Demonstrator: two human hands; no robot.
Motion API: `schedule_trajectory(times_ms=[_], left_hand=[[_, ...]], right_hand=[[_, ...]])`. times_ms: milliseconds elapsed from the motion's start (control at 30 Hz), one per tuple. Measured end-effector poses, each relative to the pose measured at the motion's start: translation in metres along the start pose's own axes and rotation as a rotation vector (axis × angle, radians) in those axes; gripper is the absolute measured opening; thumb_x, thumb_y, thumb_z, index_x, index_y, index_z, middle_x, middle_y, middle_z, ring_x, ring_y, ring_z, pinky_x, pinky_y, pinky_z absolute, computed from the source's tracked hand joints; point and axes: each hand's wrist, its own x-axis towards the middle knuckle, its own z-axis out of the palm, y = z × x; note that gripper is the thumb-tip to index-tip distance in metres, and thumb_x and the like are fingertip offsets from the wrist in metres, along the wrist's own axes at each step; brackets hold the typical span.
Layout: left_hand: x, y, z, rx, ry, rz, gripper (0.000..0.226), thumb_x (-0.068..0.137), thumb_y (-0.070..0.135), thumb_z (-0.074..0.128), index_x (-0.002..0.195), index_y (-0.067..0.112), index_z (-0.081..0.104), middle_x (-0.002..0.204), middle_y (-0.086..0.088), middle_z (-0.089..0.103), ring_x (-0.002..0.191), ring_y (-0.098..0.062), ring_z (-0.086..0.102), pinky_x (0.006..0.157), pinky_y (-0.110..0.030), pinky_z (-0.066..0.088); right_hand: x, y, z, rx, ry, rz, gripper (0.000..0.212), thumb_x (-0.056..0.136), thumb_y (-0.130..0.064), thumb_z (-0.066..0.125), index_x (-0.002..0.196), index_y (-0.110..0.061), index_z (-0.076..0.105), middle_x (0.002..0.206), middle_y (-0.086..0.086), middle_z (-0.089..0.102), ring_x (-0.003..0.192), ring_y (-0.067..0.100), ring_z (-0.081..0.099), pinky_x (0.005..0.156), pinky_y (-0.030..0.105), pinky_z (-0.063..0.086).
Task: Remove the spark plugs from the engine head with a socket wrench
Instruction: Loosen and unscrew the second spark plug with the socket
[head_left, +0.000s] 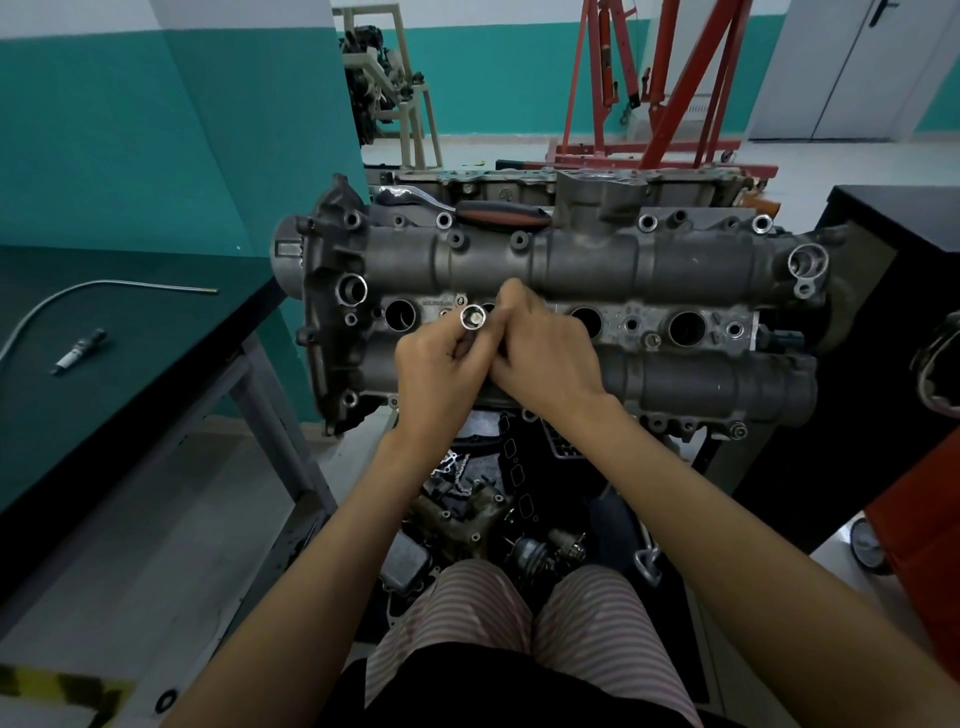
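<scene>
One spark plug (79, 351) lay out on the table (156, 332) left of the engine head (649, 260). Both hands gripped the socket (472, 316) over its plug holes: left hand (441, 371), right hand (545, 353). More plugs probably remained

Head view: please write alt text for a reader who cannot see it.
Both hands meet over the engine head: the left hand holds a socket open end up, and the right hand pinches something hidden beside it. A ratchet wrench lies on the far edge, and a spark plug lies on the bench to the left.
</scene>
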Motion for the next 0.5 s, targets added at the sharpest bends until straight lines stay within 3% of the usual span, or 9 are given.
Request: schedule_trajectory(times_ms=[200, 367, 500], left_hand=[[-0.0054, -0.0039, -0.0033, 0.053, -0.073, 0.006, 0.036, 0.089, 0.035, 0.050, 0.071, 0.004, 0.045, 0.056, -0.002, 0.045, 0.052, -0.020, 0.043, 0.048, -0.039, 0.038], [-0.0003, -0.0018, 0.0004, 0.016, -0.001, -0.004, 0.048, 0.089, 0.033, 0.056, 0.056, 0.001, 0.040, 0.047, 0.005, 0.028, 0.046, -0.009, 0.026, 0.043, -0.036, 0.029], [-0.0034, -0.0039, -0.0020, 0.031, -0.027, 0.019, 0.039, 0.087, 0.033, 0.057, 0.061, 0.010, 0.038, 0.051, 0.004, 0.034, 0.049, -0.014, 0.033, 0.046, -0.028, 0.031]], right_hand=[[-0.0007, 0.0047, 0.0029, -0.085, -0.025, -0.037, 0.023, 0.092, -0.030, 0.043, 0.095, -0.009, 0.052, 0.090, 0.010, 0.065, 0.078, 0.031, 0.062, 0.056, 0.029, 0.026], [-0.0011, 0.0024, 0.0028, -0.057, -0.006, -0.046, 0.028, 0.092, -0.035, 0.044, 0.095, -0.007, 0.047, 0.090, 0.009, 0.062, 0.068, 0.029, 0.061, 0.051, 0.028, 0.023], [0.0008, 0.0052, 0.0056, -0.096, -0.027, -0.011, 0.025, 0.090, -0.033, 0.045, 0.100, -0.012, 0.053, 0.093, 0.007, 0.065, 0.080, 0.029, 0.063, 0.056, 0.028, 0.027]])
